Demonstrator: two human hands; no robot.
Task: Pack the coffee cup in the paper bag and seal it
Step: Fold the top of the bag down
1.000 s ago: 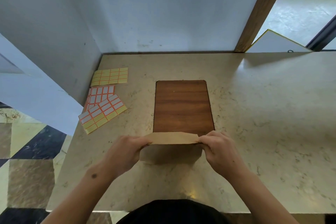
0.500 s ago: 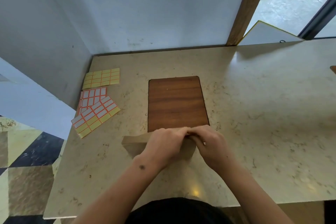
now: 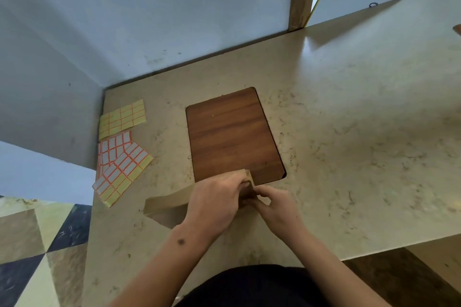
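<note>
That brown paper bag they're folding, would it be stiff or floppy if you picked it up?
Probably floppy: the paper bag bends and creases under the left hand and right hand. Likely light too, since its free end lifts off the marble counter. It looks unlikely to roll. Its contents are hidden.

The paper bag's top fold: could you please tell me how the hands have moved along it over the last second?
The left hand slid rightward from the left end of the paper bag to meet the right hand at its right end; both now pinch the fold there. The sticker sheets and wooden board stayed put.
</note>
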